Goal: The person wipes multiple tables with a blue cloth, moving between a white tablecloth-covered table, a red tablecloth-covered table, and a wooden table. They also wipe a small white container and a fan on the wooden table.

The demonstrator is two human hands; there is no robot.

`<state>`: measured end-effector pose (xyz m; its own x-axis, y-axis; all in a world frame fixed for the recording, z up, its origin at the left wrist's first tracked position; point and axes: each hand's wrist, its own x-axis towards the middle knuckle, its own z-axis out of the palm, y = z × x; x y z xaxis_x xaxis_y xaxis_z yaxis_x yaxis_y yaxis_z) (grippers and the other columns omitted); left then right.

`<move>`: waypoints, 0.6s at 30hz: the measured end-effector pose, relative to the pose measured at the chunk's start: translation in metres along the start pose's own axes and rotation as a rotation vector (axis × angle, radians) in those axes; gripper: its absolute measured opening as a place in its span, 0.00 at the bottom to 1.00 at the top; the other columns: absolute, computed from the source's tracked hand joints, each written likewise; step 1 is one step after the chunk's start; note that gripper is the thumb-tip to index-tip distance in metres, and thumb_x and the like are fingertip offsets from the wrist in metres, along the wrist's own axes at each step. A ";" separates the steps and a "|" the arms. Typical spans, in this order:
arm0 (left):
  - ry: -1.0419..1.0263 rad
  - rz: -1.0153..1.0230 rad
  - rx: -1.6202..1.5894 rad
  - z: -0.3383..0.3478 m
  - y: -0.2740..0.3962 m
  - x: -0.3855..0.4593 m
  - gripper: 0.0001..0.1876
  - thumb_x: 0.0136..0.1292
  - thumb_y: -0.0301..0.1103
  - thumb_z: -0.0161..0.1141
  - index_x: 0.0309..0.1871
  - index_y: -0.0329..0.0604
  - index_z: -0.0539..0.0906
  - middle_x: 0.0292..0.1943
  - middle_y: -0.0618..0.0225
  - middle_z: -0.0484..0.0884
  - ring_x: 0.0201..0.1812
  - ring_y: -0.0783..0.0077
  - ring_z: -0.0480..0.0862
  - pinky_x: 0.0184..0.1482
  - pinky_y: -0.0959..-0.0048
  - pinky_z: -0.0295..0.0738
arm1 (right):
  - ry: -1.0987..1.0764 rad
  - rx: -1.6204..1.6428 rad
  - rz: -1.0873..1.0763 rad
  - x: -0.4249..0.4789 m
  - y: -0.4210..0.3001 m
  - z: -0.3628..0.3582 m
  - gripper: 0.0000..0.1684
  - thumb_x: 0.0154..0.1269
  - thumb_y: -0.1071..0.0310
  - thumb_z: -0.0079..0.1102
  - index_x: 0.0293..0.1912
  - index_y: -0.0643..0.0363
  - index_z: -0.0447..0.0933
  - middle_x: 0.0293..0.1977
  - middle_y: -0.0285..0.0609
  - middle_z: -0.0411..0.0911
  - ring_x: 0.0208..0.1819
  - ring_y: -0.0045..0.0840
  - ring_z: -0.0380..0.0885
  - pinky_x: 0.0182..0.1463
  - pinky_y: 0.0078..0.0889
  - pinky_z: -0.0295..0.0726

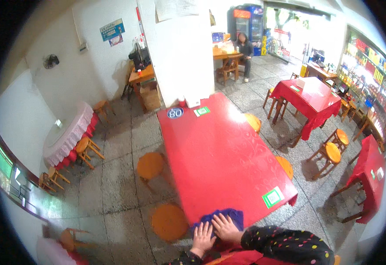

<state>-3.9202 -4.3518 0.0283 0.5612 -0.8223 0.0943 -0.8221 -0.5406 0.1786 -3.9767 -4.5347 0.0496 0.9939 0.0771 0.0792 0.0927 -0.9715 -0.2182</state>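
Both my hands lie flat on a dark blue-purple cloth (236, 217) at the near edge of a long table with a red cover (209, 155). My left hand (203, 237) rests on the cloth's left part, fingers slightly spread. Beside it, my right hand (225, 228) presses on the middle of the cloth with its fingers apart. Neither hand is closed around the cloth. A green-and-white printed code card (273, 197) lies on the red cover to the right of my hands.
At the table's far end are a white tissue box (193, 101), a round blue sticker (175, 113) and another card (202, 111). Wooden stools (169, 222) line both sides. A second red-covered table (312, 94) stands at right. A person (245, 49) sits in the background.
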 end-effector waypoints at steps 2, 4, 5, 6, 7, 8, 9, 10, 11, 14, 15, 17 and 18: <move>-0.007 -0.018 0.017 -0.001 -0.015 0.015 0.34 0.59 0.54 0.58 0.66 0.45 0.72 0.71 0.57 0.63 0.72 0.49 0.60 0.69 0.44 0.54 | 0.080 -0.027 -0.036 0.024 -0.004 0.005 0.34 0.66 0.53 0.52 0.65 0.63 0.65 0.69 0.55 0.59 0.70 0.51 0.57 0.62 0.66 0.65; -0.032 -0.027 0.038 -0.002 -0.034 0.030 0.34 0.59 0.50 0.57 0.67 0.42 0.71 0.71 0.55 0.63 0.72 0.49 0.59 0.70 0.44 0.52 | 0.092 0.055 -0.009 0.050 -0.006 -0.005 0.32 0.66 0.56 0.52 0.64 0.66 0.66 0.67 0.57 0.61 0.68 0.52 0.60 0.63 0.64 0.66; -0.046 -0.038 -0.003 -0.003 -0.045 0.036 0.34 0.59 0.49 0.56 0.67 0.41 0.70 0.71 0.55 0.63 0.72 0.49 0.59 0.70 0.44 0.52 | 0.084 0.087 0.004 0.061 -0.008 -0.003 0.31 0.66 0.57 0.52 0.63 0.66 0.67 0.67 0.57 0.62 0.68 0.52 0.60 0.64 0.63 0.64; -0.073 -0.036 -0.024 -0.012 -0.057 0.045 0.34 0.60 0.49 0.56 0.68 0.41 0.69 0.71 0.53 0.63 0.72 0.48 0.59 0.71 0.44 0.51 | 0.075 0.058 0.010 0.073 -0.008 -0.003 0.32 0.66 0.56 0.51 0.64 0.64 0.66 0.68 0.55 0.60 0.69 0.50 0.58 0.66 0.62 0.62; -0.055 -0.022 -0.032 -0.012 -0.066 0.053 0.34 0.60 0.48 0.56 0.68 0.40 0.69 0.71 0.53 0.62 0.72 0.48 0.58 0.71 0.43 0.50 | 0.065 0.029 0.016 0.082 -0.006 -0.002 0.32 0.67 0.55 0.49 0.66 0.63 0.65 0.69 0.54 0.58 0.71 0.49 0.56 0.67 0.60 0.60; -0.051 -0.018 -0.052 -0.011 -0.068 0.062 0.34 0.60 0.48 0.55 0.68 0.40 0.69 0.71 0.52 0.62 0.72 0.48 0.58 0.71 0.43 0.50 | 0.012 -0.013 0.040 0.090 -0.001 0.000 0.33 0.67 0.55 0.49 0.66 0.62 0.64 0.70 0.52 0.58 0.71 0.48 0.56 0.67 0.60 0.60; -0.040 -0.018 -0.051 -0.015 -0.080 0.071 0.34 0.60 0.48 0.55 0.68 0.40 0.68 0.71 0.52 0.61 0.73 0.47 0.57 0.71 0.43 0.49 | 0.028 -0.002 0.052 0.103 0.000 0.002 0.33 0.67 0.55 0.49 0.67 0.62 0.64 0.70 0.52 0.58 0.71 0.48 0.56 0.68 0.60 0.60; -0.043 -0.012 -0.050 -0.016 -0.089 0.076 0.34 0.61 0.48 0.55 0.68 0.39 0.68 0.72 0.52 0.61 0.73 0.47 0.57 0.71 0.43 0.49 | 0.042 0.009 0.067 0.113 0.000 0.004 0.33 0.67 0.55 0.49 0.67 0.61 0.63 0.70 0.52 0.59 0.71 0.47 0.56 0.68 0.60 0.60; -0.049 -0.003 -0.050 -0.016 -0.095 0.080 0.34 0.61 0.47 0.54 0.68 0.39 0.68 0.72 0.52 0.60 0.73 0.47 0.56 0.71 0.43 0.48 | 0.057 0.022 0.085 0.121 -0.001 0.005 0.33 0.67 0.55 0.49 0.67 0.61 0.63 0.70 0.51 0.59 0.71 0.47 0.56 0.68 0.59 0.59; -0.149 0.030 -0.064 -0.020 -0.118 0.097 0.34 0.64 0.47 0.51 0.70 0.40 0.64 0.74 0.52 0.56 0.75 0.47 0.53 0.73 0.46 0.45 | 0.048 0.006 0.161 0.139 -0.004 0.005 0.33 0.68 0.54 0.48 0.67 0.59 0.63 0.70 0.49 0.58 0.71 0.45 0.56 0.69 0.58 0.58; -0.159 0.061 -0.080 -0.024 -0.124 0.104 0.34 0.64 0.48 0.51 0.71 0.40 0.64 0.74 0.52 0.55 0.75 0.47 0.52 0.73 0.46 0.45 | 0.059 0.013 0.192 0.143 -0.003 0.004 0.33 0.68 0.55 0.48 0.68 0.59 0.63 0.70 0.49 0.58 0.71 0.44 0.56 0.69 0.58 0.58; -0.151 0.122 -0.026 -0.021 -0.137 0.115 0.34 0.64 0.49 0.52 0.71 0.40 0.64 0.74 0.52 0.55 0.75 0.47 0.52 0.73 0.46 0.45 | 0.135 -0.005 0.242 0.150 -0.005 0.005 0.32 0.64 0.55 0.52 0.66 0.57 0.66 0.69 0.47 0.61 0.71 0.43 0.58 0.68 0.58 0.60; -0.136 0.167 -0.031 -0.022 -0.141 0.121 0.35 0.65 0.49 0.52 0.71 0.40 0.64 0.74 0.52 0.56 0.75 0.48 0.53 0.73 0.47 0.46 | 0.143 -0.018 0.281 0.152 -0.004 0.009 0.33 0.64 0.55 0.52 0.65 0.57 0.67 0.69 0.47 0.62 0.71 0.43 0.58 0.69 0.57 0.60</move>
<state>-3.7341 -4.3707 0.0356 0.3972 -0.9177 -0.0077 -0.8983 -0.3905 0.2015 -3.8259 -4.5169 0.0538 0.9618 -0.2263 0.1542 -0.1871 -0.9542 -0.2333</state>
